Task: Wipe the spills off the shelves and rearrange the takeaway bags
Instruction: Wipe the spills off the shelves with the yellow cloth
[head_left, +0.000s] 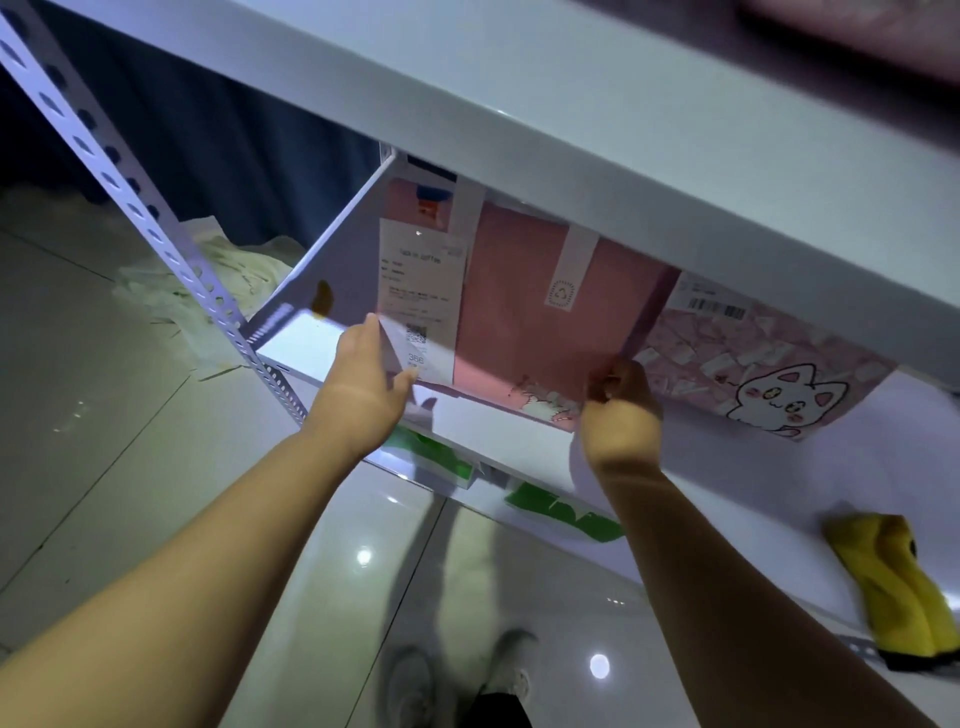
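White metal shelving rack (571, 104) fills the view, perforated upright post (130, 182) at left, glossy tiled floor (104, 441) below. Middle shelf (909, 467) carries the bags. Pink takeaway bag (519, 322) stands at the left end of the middle shelf, near the front edge, white handle strip up under the top shelf. Cat-print bag (753, 364) just beside it on the right, touching or not I cannot tell. Yellow cloth (893, 587) lies bunched at the shelf front, far right, well apart from both hands. Green-printed bags (561, 512) on the shelf below, mostly hidden. Receipt (421, 280) stuck on the pink bag's left face. Brown spill (322, 299) on the shelf left of the bag. Left hand (363, 374) flat, fingers straight against the bag's left side. Right hand (621, 400) curled, pinching the bag's lower right corner
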